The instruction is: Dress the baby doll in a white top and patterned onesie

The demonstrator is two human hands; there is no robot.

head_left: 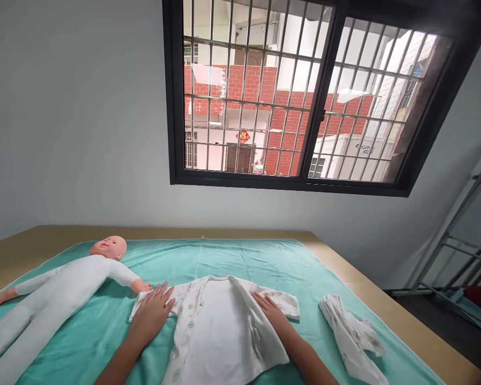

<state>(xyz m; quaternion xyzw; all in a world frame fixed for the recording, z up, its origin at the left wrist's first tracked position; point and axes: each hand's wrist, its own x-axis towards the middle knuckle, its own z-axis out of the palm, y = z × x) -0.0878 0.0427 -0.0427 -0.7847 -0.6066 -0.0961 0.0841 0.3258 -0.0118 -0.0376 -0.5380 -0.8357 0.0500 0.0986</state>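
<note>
A white baby shirt [210,326] with a small grey print lies spread on a green cloth [152,254], its front opened so the plain inside shows. My left hand [154,310] rests flat on the left sleeve, fingers stretched out. Over on the right sleeve lies my right hand [270,307], also flat, its forearm beside the turned-back front flap. A baby doll [70,280] with a cloth body is on its back at the left; its small hand nearly meets my left fingers. To the right sits a folded printed baby garment [350,334], apart from both hands.
The cloth covers most of a light wooden table [344,267] set against a pale wall [84,133]. Above is a dark-framed barred window [244,179]. A metal rack [436,256] holding some items stands beyond the table's right edge.
</note>
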